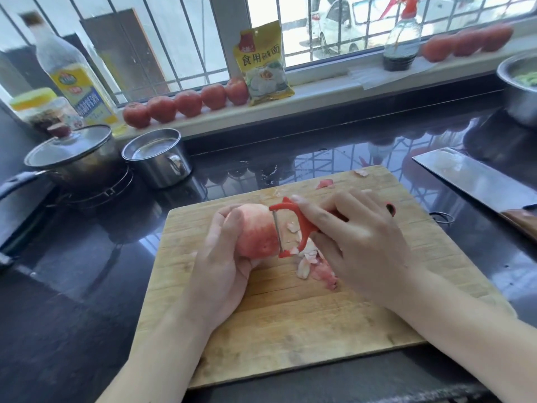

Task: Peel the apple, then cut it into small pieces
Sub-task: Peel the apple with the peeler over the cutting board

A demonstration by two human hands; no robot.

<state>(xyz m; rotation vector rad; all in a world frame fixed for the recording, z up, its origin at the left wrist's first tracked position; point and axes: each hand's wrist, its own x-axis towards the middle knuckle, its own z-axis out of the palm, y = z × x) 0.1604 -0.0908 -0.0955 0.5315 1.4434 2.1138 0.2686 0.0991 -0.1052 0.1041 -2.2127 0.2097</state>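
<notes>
My left hand [216, 257] grips a pink-red apple [257, 232] just above the wooden cutting board [290, 330], fingers curled round its left side. My right hand [357, 242] holds a red Y-shaped peeler [293, 225], whose metal blade lies against the apple's right face. Loose peel strips [313, 264] are piled on the board under the peeler. Much of the apple's left side is hidden by my fingers.
A cleaver [470, 181] lies on the dark counter to the right. A lidded pot [75, 155] and a steel cup [158, 158] stand at the back left. Tomatoes [186, 103] and a yellow packet [263, 65] line the windowsill. A steel bowl [520, 91] sits far right.
</notes>
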